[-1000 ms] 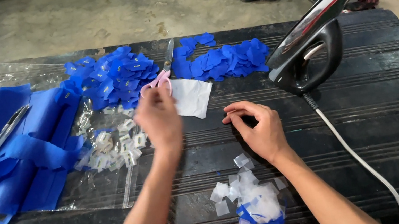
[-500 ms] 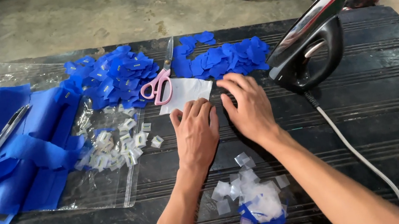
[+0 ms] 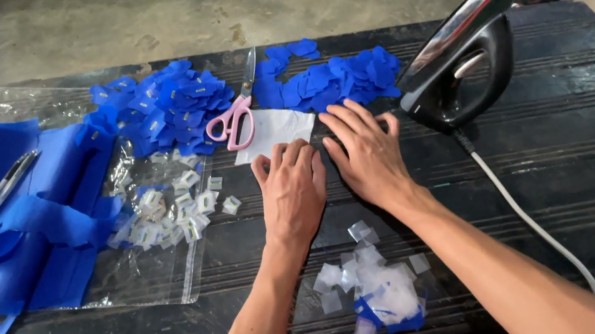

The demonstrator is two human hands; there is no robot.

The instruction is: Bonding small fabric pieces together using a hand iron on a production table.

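Both hands flat, palms down, holding nothing: left hand (image 3: 292, 191), right hand (image 3: 367, 151) side by side. White sheet (image 3: 273, 133) lies just beyond the left fingertips, touching them; pink scissors (image 3: 234, 114) rest on its far-left edge, blades pointing away.

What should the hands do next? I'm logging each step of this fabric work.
Probably lift the left hand toward the white sheet just beyond its fingertips: both palms lie flat and empty on the black table, the right hand beside it, pink scissors overlapping the sheet's left corner.
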